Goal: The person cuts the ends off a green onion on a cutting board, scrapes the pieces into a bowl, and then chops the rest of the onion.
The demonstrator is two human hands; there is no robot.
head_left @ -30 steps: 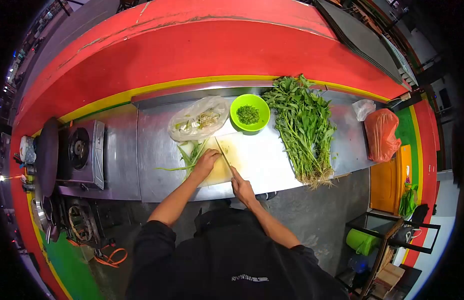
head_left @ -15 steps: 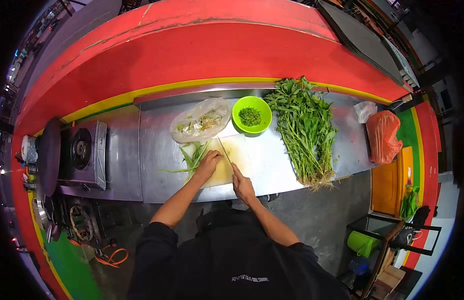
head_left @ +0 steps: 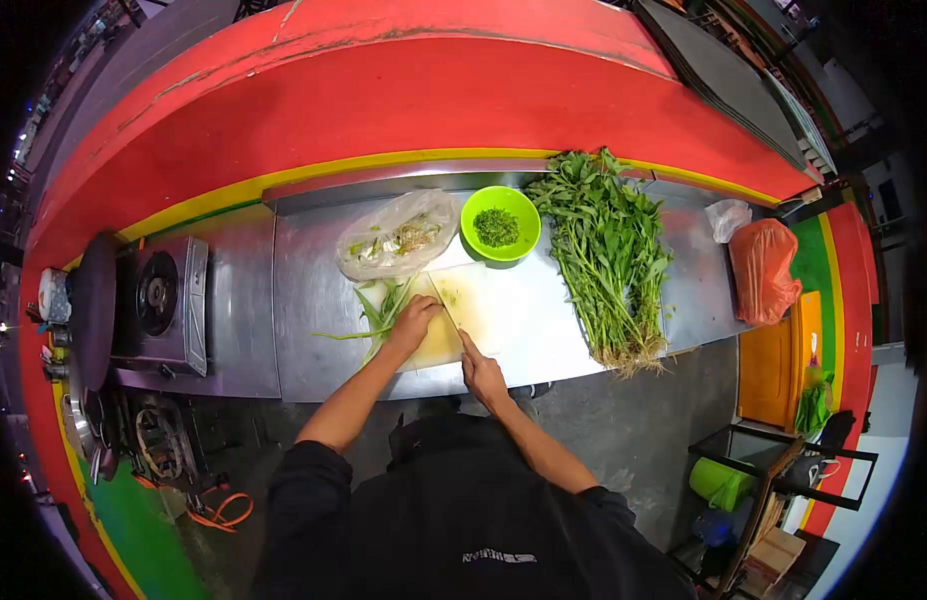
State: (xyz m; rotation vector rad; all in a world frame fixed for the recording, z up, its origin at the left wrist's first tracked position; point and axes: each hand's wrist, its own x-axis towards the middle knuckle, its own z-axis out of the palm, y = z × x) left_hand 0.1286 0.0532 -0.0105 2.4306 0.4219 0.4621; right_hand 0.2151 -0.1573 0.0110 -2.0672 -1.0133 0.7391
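My right hand (head_left: 483,377) is closed around the handle of a kitchen knife (head_left: 443,301), whose thin blade points away from me over the cutting board (head_left: 471,345). My left hand (head_left: 415,323) lies just left of the blade, fingers bunched on the green leaves (head_left: 381,312). Long leaf ends trail off the board's left side. Beyond the board stand a clear plastic bag (head_left: 398,235) with vegetable scraps in it and a lime-green bowl (head_left: 528,245) holding chopped greens (head_left: 497,228). What lies directly beneath my left fingers is hidden.
A large bunch of leafy greens with roots (head_left: 608,255) lies on the steel counter (head_left: 308,345) to the right. Farther right sit a red plastic bag (head_left: 764,272) and a small clear bag (head_left: 727,219). A gas stove (head_left: 158,305) occupies the left end. A red wall (head_left: 403,105) rises behind.
The view has shifted slightly. Both hands stay almost in place, the left on the leaves and the right on the knife, with the blade still over the board.
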